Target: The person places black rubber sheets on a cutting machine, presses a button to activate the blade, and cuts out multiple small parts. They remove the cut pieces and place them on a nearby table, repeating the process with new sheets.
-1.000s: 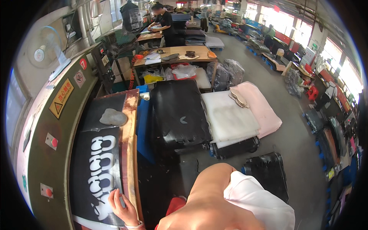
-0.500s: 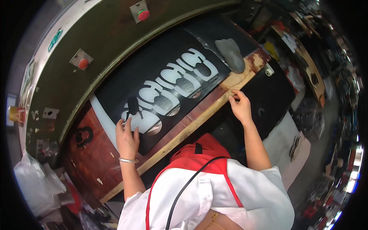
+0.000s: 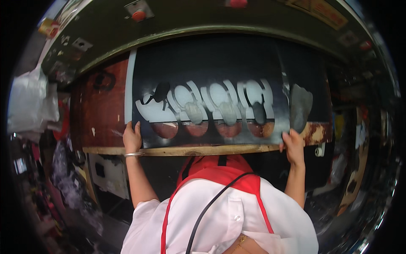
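A large black sheet (image 3: pixel 207 55) lies across the work table, with several rounded cut-outs near its front edge. White cut material (image 3: pixel 149 111) shows in a row over it, in sole-like and curved shapes. On the leftmost white shape lies a small black cut piece (image 3: pixel 160 91). My left hand (image 3: pixel 132 139) is closed on the sheet's front left corner, thumb on top. At the front right corner my right hand (image 3: pixel 293 146) pinches the sheet's edge. Through the cut-outs the reddish table top (image 3: pixel 229 129) shows.
Right of the cut shapes lies a grey sole-shaped piece (image 3: pixel 301 108). A black cut ring (image 3: pixel 101 80) rests on the table's left part. The green machine beam (image 3: pixel 186 21) with red buttons (image 3: pixel 138 15) spans the back. Wood strip (image 3: pixel 203 150) edges the front. Plastic bags (image 3: pixel 30 103) stand left.
My view has turned, so the table now lies straight across. My right hand has gone from the wooden edge to the sheet's corner. My left hand has left the white shapes for the other corner.
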A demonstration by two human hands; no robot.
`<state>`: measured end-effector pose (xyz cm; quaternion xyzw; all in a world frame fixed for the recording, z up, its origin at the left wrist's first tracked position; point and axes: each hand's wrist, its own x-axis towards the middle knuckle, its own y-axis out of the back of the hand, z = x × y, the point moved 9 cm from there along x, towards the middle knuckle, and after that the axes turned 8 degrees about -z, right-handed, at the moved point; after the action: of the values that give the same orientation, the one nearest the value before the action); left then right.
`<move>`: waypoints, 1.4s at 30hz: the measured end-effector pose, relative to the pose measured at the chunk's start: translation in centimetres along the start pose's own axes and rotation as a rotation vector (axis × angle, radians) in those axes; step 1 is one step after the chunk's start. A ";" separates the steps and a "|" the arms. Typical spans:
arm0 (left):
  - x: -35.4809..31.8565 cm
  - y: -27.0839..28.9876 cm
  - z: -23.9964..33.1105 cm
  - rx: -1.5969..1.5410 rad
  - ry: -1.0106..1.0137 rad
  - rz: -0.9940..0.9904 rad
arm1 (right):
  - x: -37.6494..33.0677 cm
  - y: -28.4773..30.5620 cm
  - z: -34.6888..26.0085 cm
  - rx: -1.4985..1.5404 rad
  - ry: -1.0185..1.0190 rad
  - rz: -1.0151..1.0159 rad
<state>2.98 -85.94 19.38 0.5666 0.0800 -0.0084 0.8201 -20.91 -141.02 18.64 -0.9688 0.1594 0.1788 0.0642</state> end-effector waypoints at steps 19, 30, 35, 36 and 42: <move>-1.2 2.0 5.4 -0.378 -0.337 0.071 | 3.8 7.7 -0.8 -1.194 0.270 0.552; 5.9 -2.6 6.9 0.094 -0.456 0.189 | 2.1 -6.3 -7.7 -0.253 0.559 0.237; 6.1 -1.9 5.6 -0.138 -0.399 0.200 | 8.9 -25.9 -9.0 -0.091 0.512 -0.177; 6.1 -1.7 5.5 -0.174 -0.397 0.211 | 10.6 -29.1 -9.2 -0.176 0.512 -0.195; 6.5 -1.5 5.7 -0.125 -0.408 0.224 | 14.5 -41.3 -7.9 -0.970 0.754 -0.249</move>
<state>9.98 -91.31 19.07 0.5067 -0.1503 -0.0264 0.8485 8.18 -107.68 23.42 -0.8954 -0.0425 -0.1322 -0.4230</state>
